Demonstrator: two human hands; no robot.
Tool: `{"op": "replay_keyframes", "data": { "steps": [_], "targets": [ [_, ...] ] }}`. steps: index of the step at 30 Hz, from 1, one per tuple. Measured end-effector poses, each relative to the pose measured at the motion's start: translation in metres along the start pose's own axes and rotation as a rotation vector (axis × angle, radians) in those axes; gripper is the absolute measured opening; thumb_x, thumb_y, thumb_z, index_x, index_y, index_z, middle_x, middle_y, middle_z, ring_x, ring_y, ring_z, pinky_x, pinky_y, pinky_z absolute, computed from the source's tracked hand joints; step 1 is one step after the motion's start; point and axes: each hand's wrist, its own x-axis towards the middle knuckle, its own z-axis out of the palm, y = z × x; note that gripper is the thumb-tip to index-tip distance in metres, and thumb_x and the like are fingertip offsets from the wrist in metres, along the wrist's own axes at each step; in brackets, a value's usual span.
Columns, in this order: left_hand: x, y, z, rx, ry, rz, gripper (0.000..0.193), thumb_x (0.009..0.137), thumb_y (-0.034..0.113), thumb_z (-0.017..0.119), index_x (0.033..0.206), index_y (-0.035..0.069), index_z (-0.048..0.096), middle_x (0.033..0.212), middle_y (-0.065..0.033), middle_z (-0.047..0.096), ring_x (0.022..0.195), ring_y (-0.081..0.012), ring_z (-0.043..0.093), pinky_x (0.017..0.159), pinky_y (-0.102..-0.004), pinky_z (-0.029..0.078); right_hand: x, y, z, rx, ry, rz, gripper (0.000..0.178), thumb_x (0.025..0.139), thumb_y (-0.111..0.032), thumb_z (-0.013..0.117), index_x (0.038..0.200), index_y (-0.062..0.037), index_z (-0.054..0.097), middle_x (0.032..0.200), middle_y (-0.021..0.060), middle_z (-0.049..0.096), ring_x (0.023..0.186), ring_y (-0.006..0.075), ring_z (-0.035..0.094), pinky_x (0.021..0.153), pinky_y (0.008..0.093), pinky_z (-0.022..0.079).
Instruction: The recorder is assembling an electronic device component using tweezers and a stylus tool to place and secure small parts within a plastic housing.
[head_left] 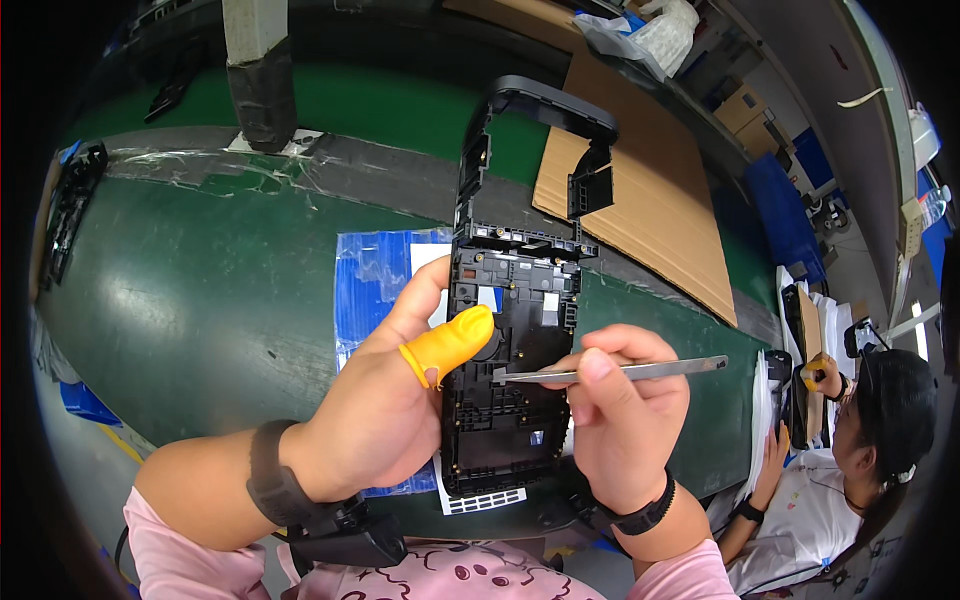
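A black plastic device housing (530,420), long and ribbed inside with an open frame at its far end, is held up in front of me. My left hand (375,400) grips it along its left side, with a yellow finger cot (455,345) on the thumb, which rests on the inner face. In my right hand (630,400) is a pair of metal tweezers (650,370), pinched between thumb and fingers. The tips point left and reach a small grey piece on the housing; whether they grip it I cannot tell.
Beneath the housing lie a blue sheet (375,290) and a white sheet with black marks (485,502) on the green table (200,300). Cardboard (650,210) leans beyond. A post (260,90) stands at the back. Another person (820,490) works at the right.
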Motion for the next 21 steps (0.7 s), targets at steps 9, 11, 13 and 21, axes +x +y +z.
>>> {"op": "replay_keyframes", "data": {
  "steps": [9,11,13,21],
  "targets": [
    [0.035,0.003,-0.026,0.176,0.062,0.094,0.061,0.071,-0.018,0.043,0.126,0.006,0.031,0.112,-0.0121,0.052,0.095,-0.0211,0.057,0.08,-0.0332,0.049,0.009,-0.002,-0.011,0.162,0.034,-0.191,0.014,0.079,-0.002,0.059,0.091,0.0038,0.057,0.071,0.0067,0.059,0.053,0.0066,0.048,0.05,0.0192,0.039],
    [0.067,0.021,-0.024,0.257,0.108,0.108,0.034,0.083,-0.006,0.034,0.114,0.004,0.043,0.106,-0.012,0.055,0.092,-0.0212,0.058,0.08,-0.0352,0.049,0.01,0.0,-0.011,0.067,0.041,-0.184,0.014,0.079,-0.002,0.059,0.092,0.0035,0.057,0.072,0.0057,0.059,0.055,0.0056,0.048,0.05,0.0176,0.039],
    [0.11,0.053,-0.025,0.265,0.027,0.016,0.027,0.089,0.01,0.035,0.113,0.004,0.044,0.103,-0.0109,0.056,0.091,-0.0229,0.058,0.082,-0.0363,0.049,0.012,0.004,-0.013,0.086,0.036,-0.198,0.015,0.08,-0.002,0.06,0.093,0.0034,0.058,0.073,0.0046,0.059,0.055,0.0046,0.049,0.05,0.0167,0.039],
    [0.162,0.071,-0.059,0.916,0.391,0.335,0.029,0.081,0.012,0.049,0.11,0.012,0.045,0.103,-0.0025,0.049,0.089,-0.0114,0.047,0.073,-0.027,0.041,0.039,0.037,-0.046,0.235,-0.117,0.135,0.011,0.078,-0.004,0.059,0.087,0.0025,0.059,0.071,0.0067,0.059,0.053,0.0066,0.051,0.048,0.018,0.041]
  ]
}}
